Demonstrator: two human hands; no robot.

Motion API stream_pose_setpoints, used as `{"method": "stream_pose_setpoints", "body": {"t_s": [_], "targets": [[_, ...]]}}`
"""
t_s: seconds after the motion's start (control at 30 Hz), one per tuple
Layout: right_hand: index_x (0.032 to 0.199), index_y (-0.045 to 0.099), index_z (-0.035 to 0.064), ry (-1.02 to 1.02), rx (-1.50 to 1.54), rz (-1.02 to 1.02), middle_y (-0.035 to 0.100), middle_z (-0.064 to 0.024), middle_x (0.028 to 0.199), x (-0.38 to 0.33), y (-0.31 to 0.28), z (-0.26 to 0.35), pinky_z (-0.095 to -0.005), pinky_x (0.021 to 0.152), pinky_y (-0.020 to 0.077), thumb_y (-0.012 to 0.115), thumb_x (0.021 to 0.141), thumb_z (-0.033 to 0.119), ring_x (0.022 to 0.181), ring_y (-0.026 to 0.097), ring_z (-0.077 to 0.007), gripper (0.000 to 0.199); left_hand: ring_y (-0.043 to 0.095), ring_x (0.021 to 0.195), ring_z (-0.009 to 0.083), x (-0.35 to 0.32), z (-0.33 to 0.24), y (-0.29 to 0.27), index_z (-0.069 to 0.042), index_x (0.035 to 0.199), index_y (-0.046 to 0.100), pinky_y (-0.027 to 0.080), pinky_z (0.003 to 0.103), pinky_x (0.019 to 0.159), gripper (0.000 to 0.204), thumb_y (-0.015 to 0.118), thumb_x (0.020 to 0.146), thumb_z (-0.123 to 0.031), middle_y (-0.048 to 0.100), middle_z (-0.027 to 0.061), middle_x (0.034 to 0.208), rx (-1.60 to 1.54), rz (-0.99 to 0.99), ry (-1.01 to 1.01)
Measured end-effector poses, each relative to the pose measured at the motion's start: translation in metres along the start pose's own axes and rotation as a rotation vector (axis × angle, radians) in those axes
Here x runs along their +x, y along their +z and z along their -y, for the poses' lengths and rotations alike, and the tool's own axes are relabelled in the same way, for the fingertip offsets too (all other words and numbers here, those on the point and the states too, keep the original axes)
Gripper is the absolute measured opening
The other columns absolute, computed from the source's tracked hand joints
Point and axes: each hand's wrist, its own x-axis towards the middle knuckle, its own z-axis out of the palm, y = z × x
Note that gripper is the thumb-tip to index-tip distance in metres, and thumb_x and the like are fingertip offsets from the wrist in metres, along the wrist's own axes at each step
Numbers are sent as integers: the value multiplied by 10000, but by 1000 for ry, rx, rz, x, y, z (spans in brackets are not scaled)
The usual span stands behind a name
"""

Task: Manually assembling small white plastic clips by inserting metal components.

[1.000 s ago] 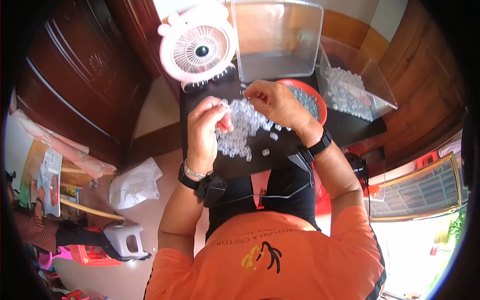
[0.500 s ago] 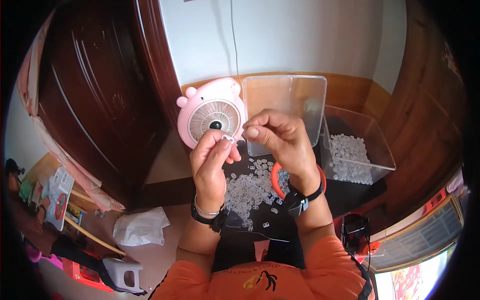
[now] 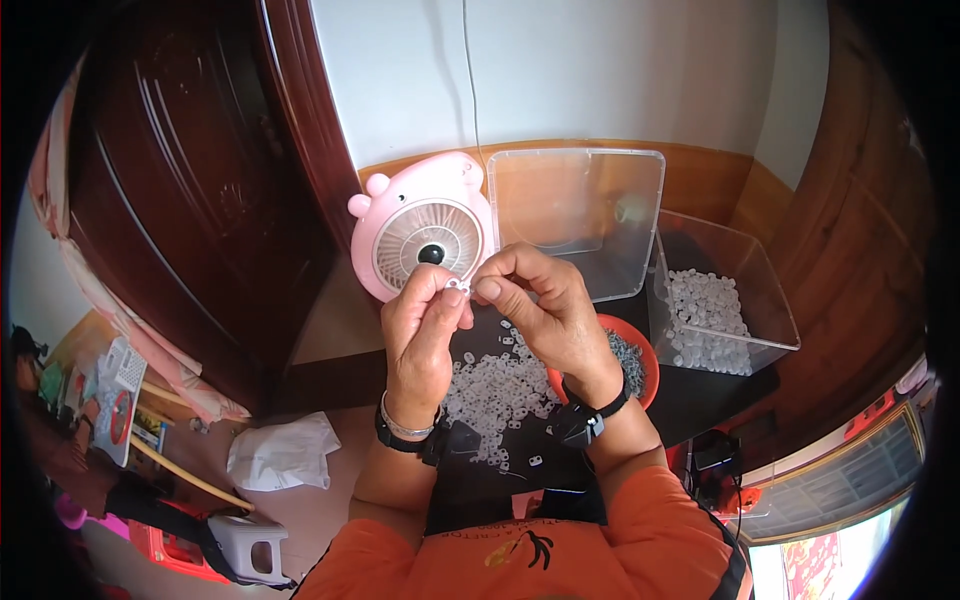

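Note:
Over the dark table, my left hand (image 3: 419, 335) pinches a small white plastic piece with round openings (image 3: 458, 285) between thumb and forefinger. My right hand (image 3: 545, 315) is closed in a pinch against the right side of that piece; whatever its fingertips hold is too small to name. Beneath both hands lies a loose heap of small white two-holed plastic pieces (image 3: 495, 395). Partly behind my right wrist sits an orange bowl (image 3: 652, 372) filled with small grey pieces (image 3: 627, 362).
A pink animal-shaped fan (image 3: 372, 255) stands behind my left hand. To its right, a clear plastic lid or panel (image 3: 600, 235) stands upright. Beyond the bowl, a clear bin (image 3: 765, 325) contains many white pieces (image 3: 708, 320). A white bag (image 3: 285, 455) lies on the floor at left.
My right hand has come down and in, so its fingertips now meet the white piece in my left hand. More of the orange bowl shows.

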Motion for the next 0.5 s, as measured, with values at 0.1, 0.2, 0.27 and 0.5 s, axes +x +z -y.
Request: {"method": "stream_pose_setpoints", "body": {"t_s": [0.1, 0.2, 0.27, 0.5], "targets": [[896, 597, -12, -17, 50, -14, 624, -33, 763, -1, 1, -4, -239, 645, 480, 605, 918, 72, 712, 566, -76, 87, 437, 613, 48, 1, -2, -2, -23, 833, 537, 335, 204, 552, 241, 539, 949, -233, 516, 4, 661, 4, -13, 31], [897, 593, -7, 23, 118, -45, 623, -25, 789, -3, 3, -1, -236, 667, 487, 591, 933, 89, 740, 571, -80, 103, 432, 606, 49, -1, -4, -6, -20, 828, 533, 332, 206, 545, 244, 537, 950, -231, 510, 2, 658, 25, -6, 37], [899, 591, -7, 19, 124, -49, 620, -23, 791, -2, 2, -1, -236, 671, 488, 585, 939, 96, 744, 571, -81, 110, 428, 601, 50, -2, -4, -5, -18, 823, 530, 331, 209, 542, 243, 534, 949, -225, 506, 0, 656, 48, 6, 18], [891, 578, -8, 12, 133, 19, 600, -8, 773, 0, -2, -2, -230, 670, 473, 578, 942, 89, 742, 542, -64, 110, 406, 573, 58, -3, -1, 1, -10, 802, 512, 326, 226, 519, 236, 517, 948, -195, 463, -2, 609, 110, 80, 36]]}}
